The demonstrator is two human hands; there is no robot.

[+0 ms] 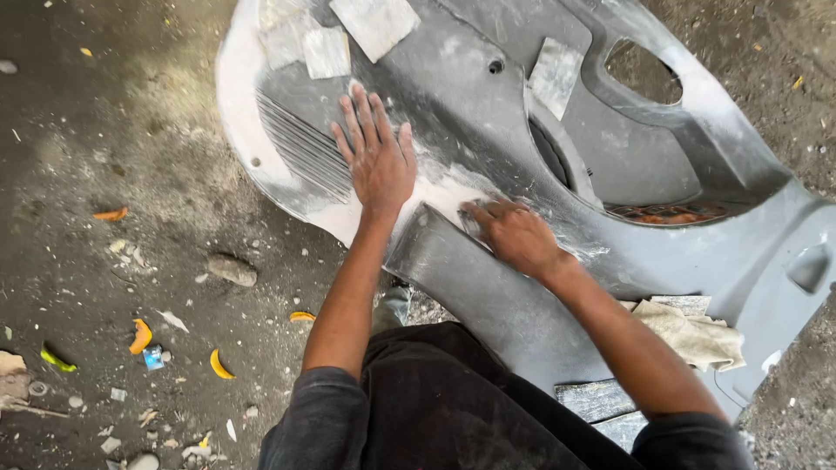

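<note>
Dust covers everything I see from the head camera. I count one big grey plastic body panel (662,148) lying on the dirt floor (131,157), four worn sandpaper sheets (374,22) resting on its upper part, and one crumpled rag (692,335) on its lower right edge. Orange peel scraps (139,335) lie scattered on the ground to the left, about five, and one stone (232,269) sits near them. My left hand (376,157) is spread wide open, fingers apart, palm pressed flat on the panel beside a ribbed grille area. My right hand (514,233) is curled shut, fingertips pressed onto a white, dusty patch of the panel; whether it pinches a small abrasive piece underneath, I cannot tell.
</note>
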